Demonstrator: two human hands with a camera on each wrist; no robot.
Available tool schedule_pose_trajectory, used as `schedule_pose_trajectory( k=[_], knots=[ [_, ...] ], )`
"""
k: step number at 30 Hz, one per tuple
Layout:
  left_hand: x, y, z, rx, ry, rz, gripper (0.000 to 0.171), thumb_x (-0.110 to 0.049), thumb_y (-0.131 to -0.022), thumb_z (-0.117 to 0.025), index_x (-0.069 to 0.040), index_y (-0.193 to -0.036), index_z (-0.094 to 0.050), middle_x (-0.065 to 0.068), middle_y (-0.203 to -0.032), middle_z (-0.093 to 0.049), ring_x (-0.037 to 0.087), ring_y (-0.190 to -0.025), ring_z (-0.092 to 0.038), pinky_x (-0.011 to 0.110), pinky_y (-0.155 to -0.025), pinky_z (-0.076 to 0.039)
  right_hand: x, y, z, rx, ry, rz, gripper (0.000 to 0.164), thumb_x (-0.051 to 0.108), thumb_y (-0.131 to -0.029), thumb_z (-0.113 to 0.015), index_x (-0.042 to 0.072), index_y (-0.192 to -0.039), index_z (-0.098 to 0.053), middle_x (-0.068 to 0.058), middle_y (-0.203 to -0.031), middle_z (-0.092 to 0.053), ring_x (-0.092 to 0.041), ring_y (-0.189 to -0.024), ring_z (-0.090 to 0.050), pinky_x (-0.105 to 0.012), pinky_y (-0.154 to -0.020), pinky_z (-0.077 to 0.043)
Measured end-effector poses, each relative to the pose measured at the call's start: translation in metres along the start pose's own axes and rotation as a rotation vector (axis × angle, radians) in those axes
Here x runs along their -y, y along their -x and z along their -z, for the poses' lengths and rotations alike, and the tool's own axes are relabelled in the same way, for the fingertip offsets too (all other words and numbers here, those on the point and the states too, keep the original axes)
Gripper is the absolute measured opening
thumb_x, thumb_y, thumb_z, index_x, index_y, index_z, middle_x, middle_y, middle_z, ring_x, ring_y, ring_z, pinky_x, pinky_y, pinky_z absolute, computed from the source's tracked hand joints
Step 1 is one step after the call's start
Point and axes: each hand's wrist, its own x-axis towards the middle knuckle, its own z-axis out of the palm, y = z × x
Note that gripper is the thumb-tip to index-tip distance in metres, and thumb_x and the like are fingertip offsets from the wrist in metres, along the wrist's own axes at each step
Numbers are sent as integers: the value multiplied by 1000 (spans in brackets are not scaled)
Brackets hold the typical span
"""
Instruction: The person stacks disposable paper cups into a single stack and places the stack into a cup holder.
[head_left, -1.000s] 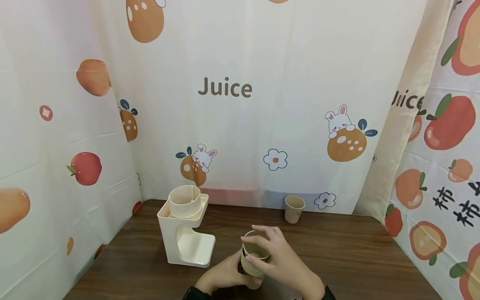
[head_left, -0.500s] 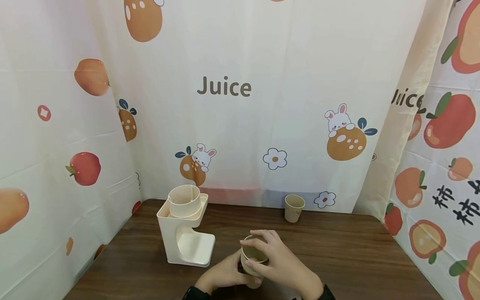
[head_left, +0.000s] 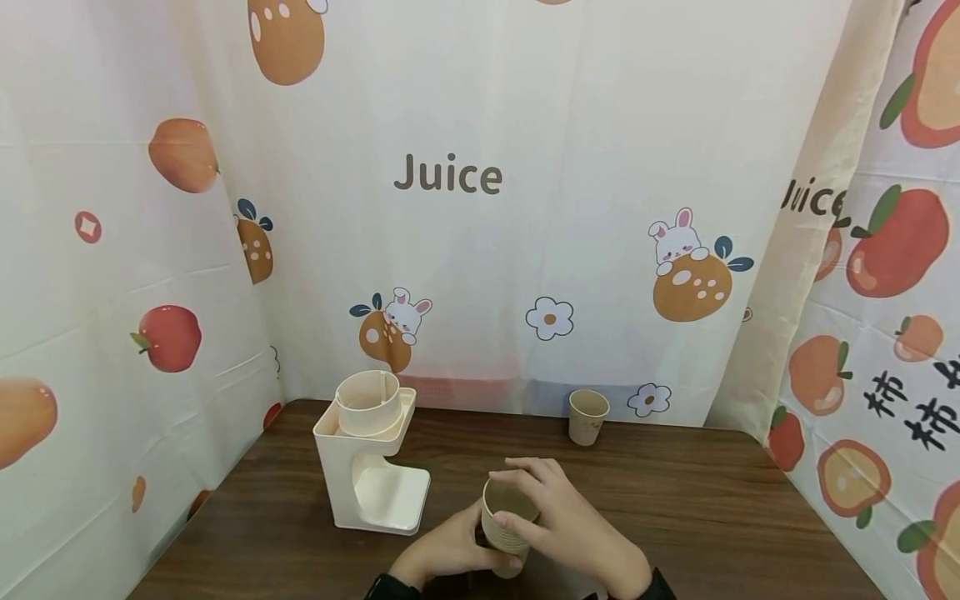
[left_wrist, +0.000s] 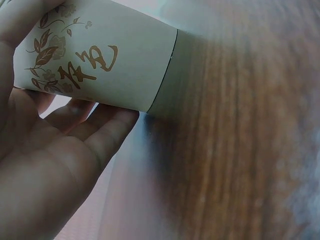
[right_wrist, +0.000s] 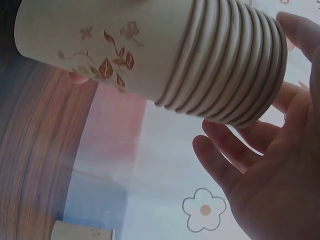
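A stack of beige paper cups [head_left: 501, 533], their rims nested in several close ridges, is held upright between the hands. My left hand [head_left: 450, 546] grips the lower part of the stack; its fingers lie along the printed side of the bottom cup [left_wrist: 120, 45], whose base is close over the table in the left wrist view. At the top, my right hand [head_left: 566, 525] spans the mouth, its thumb at the near rim and its forefinger at the far one. In the right wrist view the other fingers of the right hand [right_wrist: 280, 165] spread below the ridged rims [right_wrist: 225, 65].
A cream-coloured stand [head_left: 337, 479] with a round open tube [head_left: 370, 408] on top and a flat foot is at left on the brown wooden table [head_left: 697, 508]. A single paper cup [head_left: 587, 423] stands near the back edge. Fruit-printed curtains [head_left: 480, 250] enclose the table behind and at both sides.
The dark gap at the left under the top rim a second ago is gone, and the rims now sit together. My right hand has shifted slightly; the left keeps its grip.
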Motion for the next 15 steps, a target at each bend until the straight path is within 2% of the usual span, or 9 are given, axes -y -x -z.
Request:
schedule_pose_trajectory(
  k=[4, 8, 12, 15],
  knots=[
    [-1, 0, 0, -7, -12, 10, 76, -31, -79, -74, -34, -140, -29, -7, -122, -56, 12, -108, -52, 50, -94, -41, -7, 1, 3, -10, -9, -43, 38, 43, -92, -55, 31, -128, -52, 5, -133, -46, -16, -121, -37, -46, -84, -49],
    [-1, 0, 0, -24, -33, 15, 73, -32, -78, -75, -35, -137, -33, -8, -122, -56, 12, -110, -50, 52, -94, -39, -18, 4, 7, -25, -19, -102, 37, 44, -92, -55, 37, -128, -49, 9, -132, -47, -12, -120, -36, -47, -86, -47],
    [-1, 0, -1, -40, -45, 27, 72, -33, -76, -76, -35, -136, -35, -8, -122, -56, 12, -112, -49, 54, -94, -38, -30, 8, 11, -78, 4, -134, 37, 41, -91, -57, 38, -127, -49, 8, -130, -49, -14, -118, -37, -49, -85, -46],
    [-1, 0, -1, -46, -47, 31, 72, -33, -76, -76, -35, -136, -35, -7, -123, -55, 12, -114, -48, 55, -95, -37, -39, 10, 13, -115, 23, -145, 36, 38, -91, -59, 35, -126, -52, 4, -128, -51, -17, -117, -39, -51, -84, -45]
  ],
)
